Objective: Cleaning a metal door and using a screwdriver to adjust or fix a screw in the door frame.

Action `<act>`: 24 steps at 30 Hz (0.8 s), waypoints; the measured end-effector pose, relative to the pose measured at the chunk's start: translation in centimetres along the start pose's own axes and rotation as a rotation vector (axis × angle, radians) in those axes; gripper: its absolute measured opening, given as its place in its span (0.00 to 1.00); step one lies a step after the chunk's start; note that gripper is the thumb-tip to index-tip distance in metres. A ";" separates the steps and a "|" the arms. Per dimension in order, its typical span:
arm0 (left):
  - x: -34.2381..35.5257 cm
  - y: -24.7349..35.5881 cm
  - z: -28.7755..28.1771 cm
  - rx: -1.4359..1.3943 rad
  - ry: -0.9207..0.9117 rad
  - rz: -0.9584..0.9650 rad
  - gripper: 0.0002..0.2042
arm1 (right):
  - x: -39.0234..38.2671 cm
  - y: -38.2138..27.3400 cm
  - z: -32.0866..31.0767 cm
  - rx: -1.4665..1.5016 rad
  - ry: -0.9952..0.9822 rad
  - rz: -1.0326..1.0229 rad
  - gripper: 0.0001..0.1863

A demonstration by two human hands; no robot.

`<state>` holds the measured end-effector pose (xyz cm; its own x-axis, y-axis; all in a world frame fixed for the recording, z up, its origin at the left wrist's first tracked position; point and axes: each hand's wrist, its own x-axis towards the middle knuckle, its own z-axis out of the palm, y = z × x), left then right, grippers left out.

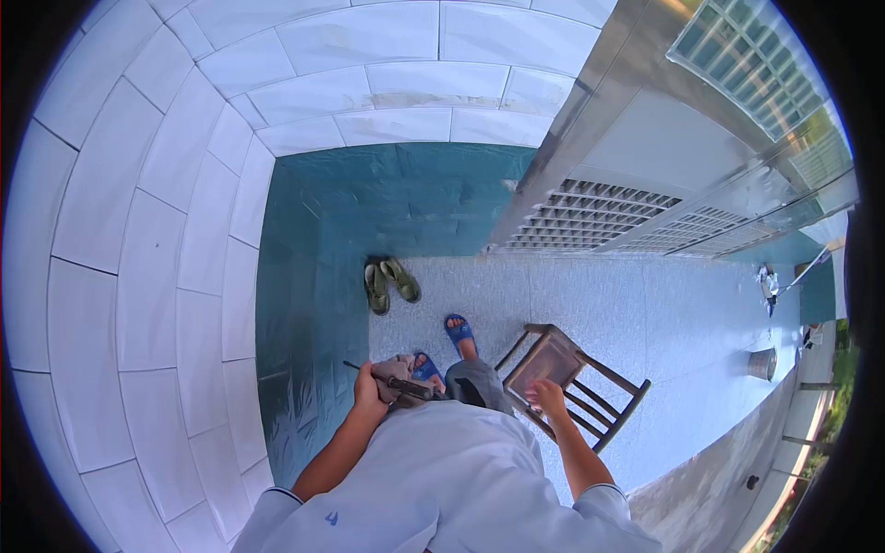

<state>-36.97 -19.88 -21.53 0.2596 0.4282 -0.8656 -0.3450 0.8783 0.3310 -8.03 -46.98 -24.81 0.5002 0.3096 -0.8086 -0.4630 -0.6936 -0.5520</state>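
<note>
My left hand (369, 392) is closed round a bunched grey-brown cloth (398, 367) and a dark, narrow tool (411, 388), in front of my waist. A thin dark rod pokes out past the thumb side of that hand; the tool's exact kind is unclear. On my right, a brown wooden chair (544, 358) stands close to my legs with its slatted back to the right. Over the chair's seat hangs my right hand (547, 396), its fingers loosely apart and nothing visible in them. Whether the fingertips touch the seat cannot be made out.
Green shoes (391, 284) rest by the teal lower wall (406, 198). Blue sandals (458, 328) are on my feet. A metal door with vent grilles (599, 217) lines the far right side. Further right stand a metal bucket (761, 364) and a long-handled mop (770, 288).
</note>
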 end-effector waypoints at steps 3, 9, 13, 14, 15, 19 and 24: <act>-1.7 -0.9 2.0 0.067 0.017 -0.018 0.20 | -2.0 -3.2 3.4 -0.023 -0.097 -0.155 0.16; -3.9 -0.5 6.1 0.145 -0.139 -0.030 0.21 | -6.7 -12.6 13.2 0.236 -0.786 -0.206 0.21; -4.4 -0.1 7.6 0.148 -0.273 0.019 0.23 | -6.4 -13.5 16.0 0.335 -0.991 -0.156 0.26; -4.3 0.2 7.6 0.143 -0.328 0.063 0.23 | -6.7 -14.3 16.2 0.337 -0.967 -0.112 0.24; -4.3 0.3 7.5 0.138 -0.325 0.070 0.23 | -6.9 -14.9 16.4 0.338 -0.942 -0.068 0.23; -4.8 0.6 9.3 0.113 -0.359 0.087 0.22 | -3.3 -14.5 17.4 0.371 -0.994 0.018 0.19; -5.1 1.9 11.7 0.134 -0.435 0.250 0.22 | -0.7 -16.6 19.2 0.454 -0.960 -0.017 0.18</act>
<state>-28.41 -17.95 -12.14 0.5449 0.6525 -0.5266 -0.3333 0.7448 0.5781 -14.80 -23.19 -18.98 -0.1860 0.8381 -0.5128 -0.7903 -0.4377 -0.4287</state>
